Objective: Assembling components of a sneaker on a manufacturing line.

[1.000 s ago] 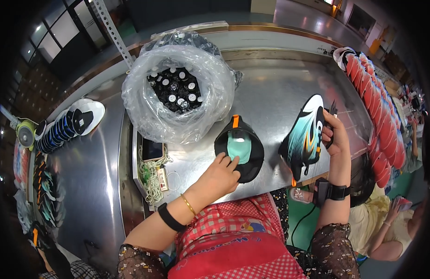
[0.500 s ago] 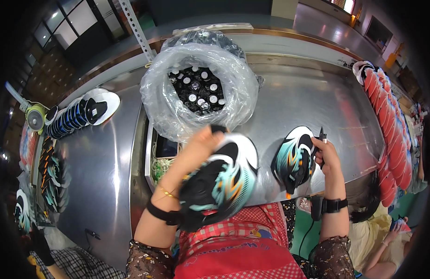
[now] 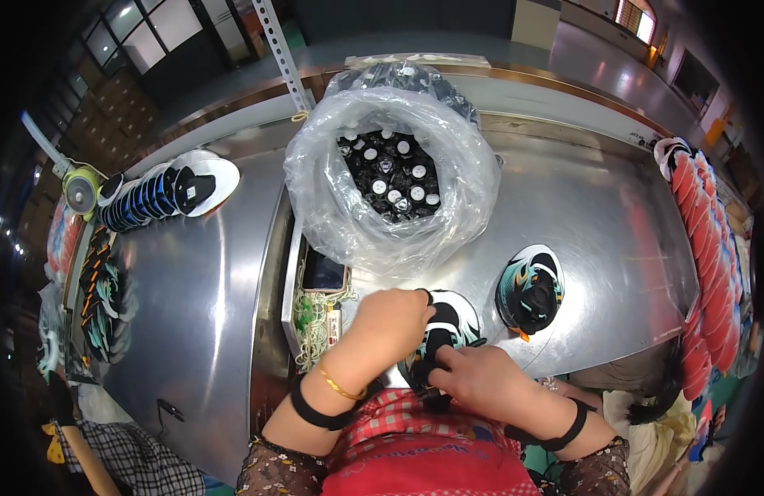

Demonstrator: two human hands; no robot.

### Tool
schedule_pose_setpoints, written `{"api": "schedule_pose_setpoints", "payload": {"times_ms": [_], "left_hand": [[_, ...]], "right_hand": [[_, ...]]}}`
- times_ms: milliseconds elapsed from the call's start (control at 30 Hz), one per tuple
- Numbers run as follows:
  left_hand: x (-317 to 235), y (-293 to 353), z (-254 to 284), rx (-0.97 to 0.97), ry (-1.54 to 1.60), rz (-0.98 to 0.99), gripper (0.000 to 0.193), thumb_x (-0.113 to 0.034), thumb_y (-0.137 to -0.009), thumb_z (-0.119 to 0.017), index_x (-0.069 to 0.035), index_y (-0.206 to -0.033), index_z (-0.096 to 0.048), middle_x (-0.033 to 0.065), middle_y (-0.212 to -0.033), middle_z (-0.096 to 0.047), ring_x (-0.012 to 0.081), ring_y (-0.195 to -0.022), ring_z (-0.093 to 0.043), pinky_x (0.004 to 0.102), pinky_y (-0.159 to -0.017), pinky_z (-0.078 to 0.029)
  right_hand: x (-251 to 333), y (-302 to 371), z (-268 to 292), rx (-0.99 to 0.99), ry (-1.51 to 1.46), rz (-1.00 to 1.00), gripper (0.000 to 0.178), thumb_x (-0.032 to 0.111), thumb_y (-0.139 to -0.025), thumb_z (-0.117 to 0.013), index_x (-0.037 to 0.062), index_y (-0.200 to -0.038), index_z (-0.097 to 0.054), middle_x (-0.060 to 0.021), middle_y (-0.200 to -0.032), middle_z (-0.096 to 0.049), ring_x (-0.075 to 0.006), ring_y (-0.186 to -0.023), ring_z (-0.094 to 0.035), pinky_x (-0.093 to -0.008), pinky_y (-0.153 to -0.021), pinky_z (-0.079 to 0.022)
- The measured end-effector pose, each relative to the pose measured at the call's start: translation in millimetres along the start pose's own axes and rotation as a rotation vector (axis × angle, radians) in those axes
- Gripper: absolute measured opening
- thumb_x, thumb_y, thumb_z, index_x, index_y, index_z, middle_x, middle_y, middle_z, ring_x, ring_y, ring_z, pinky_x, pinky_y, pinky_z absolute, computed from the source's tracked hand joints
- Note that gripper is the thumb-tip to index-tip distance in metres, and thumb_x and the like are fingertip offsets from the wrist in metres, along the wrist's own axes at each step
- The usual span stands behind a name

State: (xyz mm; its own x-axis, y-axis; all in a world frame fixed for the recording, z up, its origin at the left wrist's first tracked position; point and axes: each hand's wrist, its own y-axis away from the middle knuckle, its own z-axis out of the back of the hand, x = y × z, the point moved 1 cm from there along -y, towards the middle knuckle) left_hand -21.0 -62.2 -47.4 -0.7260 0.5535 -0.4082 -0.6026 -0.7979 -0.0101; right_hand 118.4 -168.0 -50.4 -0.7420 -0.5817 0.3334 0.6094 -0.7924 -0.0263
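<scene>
A black, white and teal shoe upper is between my two hands at the front edge of the metal table. My left hand is closed on its black edge from the left. My right hand is closed and pressed against the upper from the right. A slim black tool shows a dark end above its fingers; the rest is hidden. The fingers cover much of the upper's middle. To the right, a second, matching shoe upper rests on the table, apart from both hands.
A clear plastic bag of small black pieces with white round faces stands behind my hands. A tray with cords and a phone lies left. Stacked red uppers line the right; blue-black ones sit far left.
The upper in my left hand has moved right and lies lower, at the table edge. My right hand has left the second upper and come to the held one. The view has shifted.
</scene>
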Motion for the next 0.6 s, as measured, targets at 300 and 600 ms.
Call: {"api": "schedule_pose_setpoints", "payload": {"times_ms": [300,600], "left_hand": [[52.3,-67.1,30.2,-0.297,-0.188,-0.215,0.009,-0.007,-0.074,-0.063,-0.003,-0.079,-0.058,0.0098,-0.088,-0.056,0.0292,-0.089,-0.057,0.0393,-0.072,-0.048],[47.0,-66.4,32.2,-0.382,-0.060,-0.251,0.014,-0.009,-0.073,-0.067,0.001,-0.079,-0.059,0.0113,-0.095,-0.059,0.0301,-0.082,-0.060,0.0400,-0.069,-0.048]], "right_hand": [[3.1,-8.7,-1.0,0.034,-0.069,0.152,0.017,0.014,-0.073,-0.058,0.0098,-0.089,-0.056,-0.0084,-0.090,-0.052,-0.0217,-0.074,-0.059,-0.0334,-0.059,-0.050],[-2.5,0.0,-11.1,-0.142,-0.207,-0.058,0.019,0.010,-0.070,-0.065,0.0068,-0.086,-0.055,-0.0096,-0.097,-0.056,-0.0255,-0.073,-0.061,-0.0349,-0.060,-0.050]]}}
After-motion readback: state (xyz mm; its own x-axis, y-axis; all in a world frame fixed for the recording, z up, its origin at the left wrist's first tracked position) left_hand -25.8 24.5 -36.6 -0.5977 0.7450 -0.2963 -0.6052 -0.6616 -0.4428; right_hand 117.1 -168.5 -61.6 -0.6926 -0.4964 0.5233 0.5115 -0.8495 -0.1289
